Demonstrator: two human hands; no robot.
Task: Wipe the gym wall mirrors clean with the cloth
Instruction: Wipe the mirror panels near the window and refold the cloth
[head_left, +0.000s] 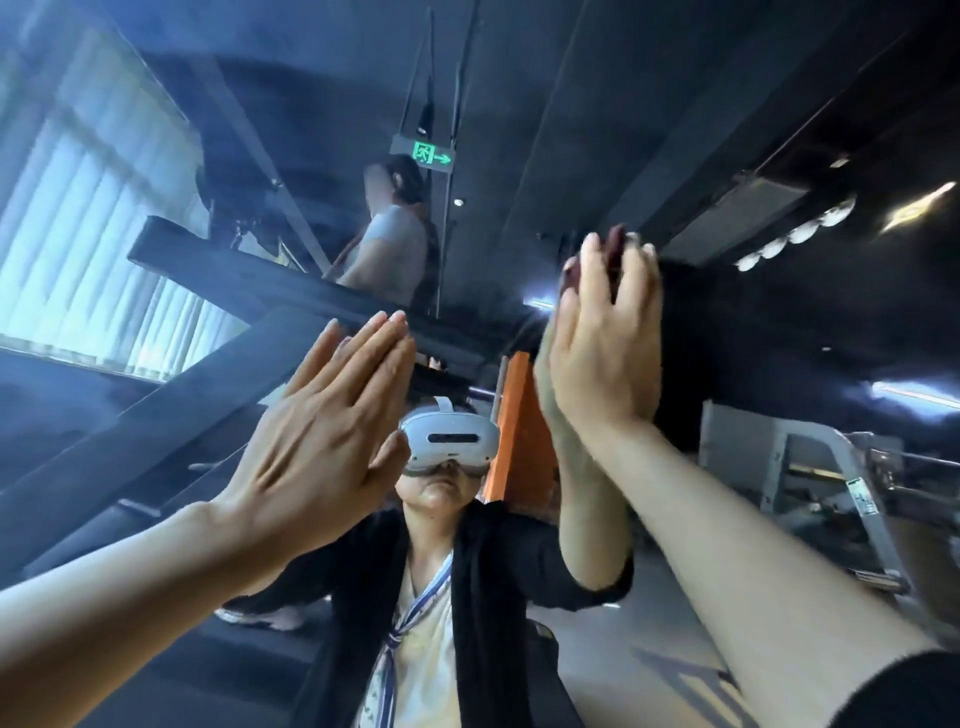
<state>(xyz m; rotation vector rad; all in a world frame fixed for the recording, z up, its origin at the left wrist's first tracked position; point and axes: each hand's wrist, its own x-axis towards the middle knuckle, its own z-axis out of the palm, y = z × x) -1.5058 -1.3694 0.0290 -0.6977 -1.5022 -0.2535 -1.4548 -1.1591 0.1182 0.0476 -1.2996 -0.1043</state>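
Dark cloth (618, 249) under right hand (602, 353); mirror (156, 156) reflects exit sign (431, 154).

Right hand (602, 343) hides nearly all the blurred cloth (617, 249).

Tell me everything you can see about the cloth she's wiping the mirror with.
The cloth is mostly hidden behind the right hand, which presses it flat against the mirror with straight fingers. Only a dark reddish edge peeks out above and between the fingertips, high up on the glass. It looks soft and bunched, and motion blur hides its weave and full size. The left hand does not touch it.
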